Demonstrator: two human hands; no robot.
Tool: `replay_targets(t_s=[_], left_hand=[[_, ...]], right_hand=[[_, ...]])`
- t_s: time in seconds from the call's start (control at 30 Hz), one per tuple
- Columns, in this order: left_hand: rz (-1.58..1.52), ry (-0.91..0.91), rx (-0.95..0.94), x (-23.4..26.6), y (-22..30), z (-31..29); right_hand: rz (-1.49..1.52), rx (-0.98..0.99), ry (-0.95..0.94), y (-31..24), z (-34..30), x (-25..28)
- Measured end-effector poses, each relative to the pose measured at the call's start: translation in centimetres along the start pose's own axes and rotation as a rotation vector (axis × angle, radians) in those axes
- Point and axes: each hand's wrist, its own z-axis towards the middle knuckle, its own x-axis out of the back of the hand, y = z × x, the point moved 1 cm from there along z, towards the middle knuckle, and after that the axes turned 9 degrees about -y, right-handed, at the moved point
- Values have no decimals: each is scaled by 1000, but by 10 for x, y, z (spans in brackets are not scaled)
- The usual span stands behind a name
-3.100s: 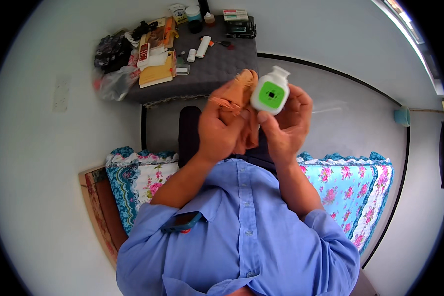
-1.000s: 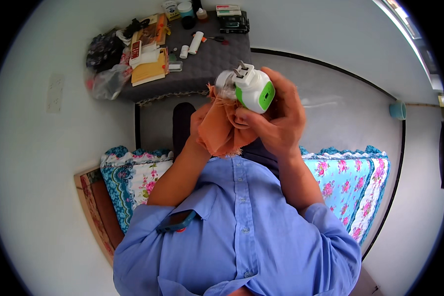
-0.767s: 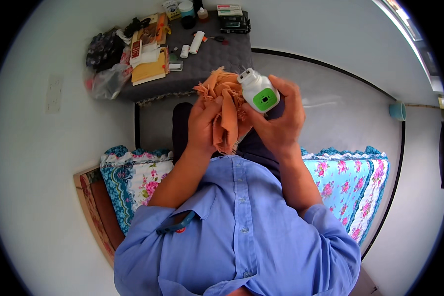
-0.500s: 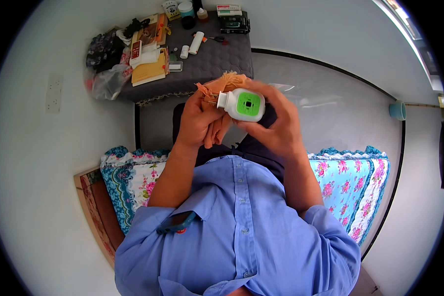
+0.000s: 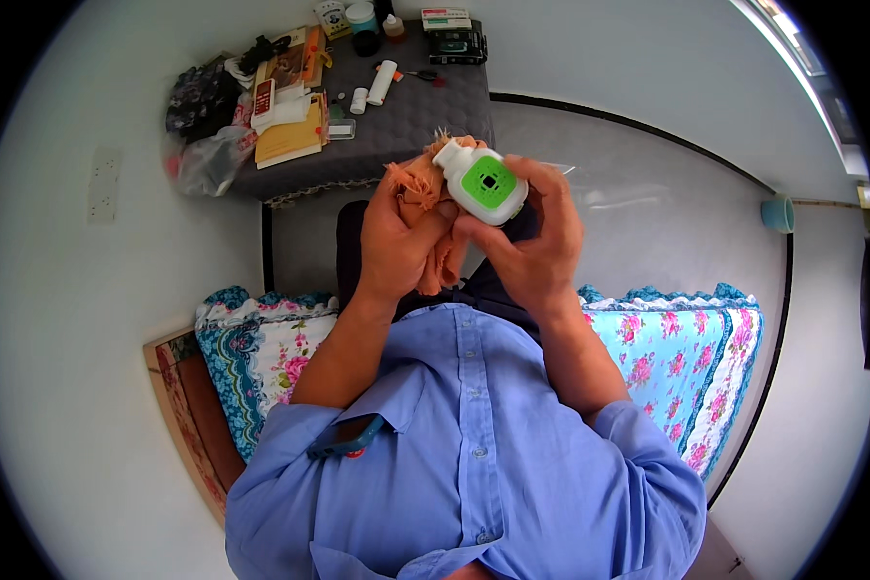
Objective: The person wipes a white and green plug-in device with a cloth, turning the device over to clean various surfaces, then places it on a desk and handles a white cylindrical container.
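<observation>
Above my lap, my right hand [image 5: 543, 232] is closed round the lower end of a small white plastic bottle [image 5: 497, 207] with a bright green label. The bottle lies tilted, its narrow neck pointing to the upper left. An orange cloth [image 5: 421, 186] with frayed edges is bunched in my left hand [image 5: 393, 244], whose fingers are closed on it. Part of the cloth sits against and behind the bottle's neck, and a fold hangs below between my hands. The fingers behind the bottle are hidden.
Ahead stands a grey quilted table [image 5: 411, 130]. On it are a white tube [image 5: 382, 83], a small white bottle [image 5: 359, 101], yellow envelopes [image 5: 288, 143], a plastic bag [image 5: 213, 162], jars and boxes. Floral bedding [image 5: 672, 362] lies at both sides of me. A phone [image 5: 346, 437] sits in my shirt pocket.
The bottle has turned, its neck swinging upward. My right hand has shifted slightly left with it, and my left hand with the cloth has moved a little right.
</observation>
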Motion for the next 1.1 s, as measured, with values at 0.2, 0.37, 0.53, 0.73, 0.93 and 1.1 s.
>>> replay_targets(t_s=[0.2, 0.37, 0.53, 0.73, 0.93, 1.1], left_hand=[[151, -128, 66, 2, 1, -13], [65, -19, 73, 15, -10, -4], [-496, -74, 188, 20, -2, 0], [-909, -316, 197, 23, -9, -2], [-372, -277, 135, 14, 8, 7], [-640, -128, 178, 21, 2, 6]], right_hand=[[-73, -35, 144, 6, 1, 2], [124, -24, -11, 2, -1, 4], [152, 12, -32, 7, -3, 1], [667, -225, 27, 10, -3, 4], [761, -207, -83, 10, -12, 1], [614, -130, -121, 10, -14, 0]])
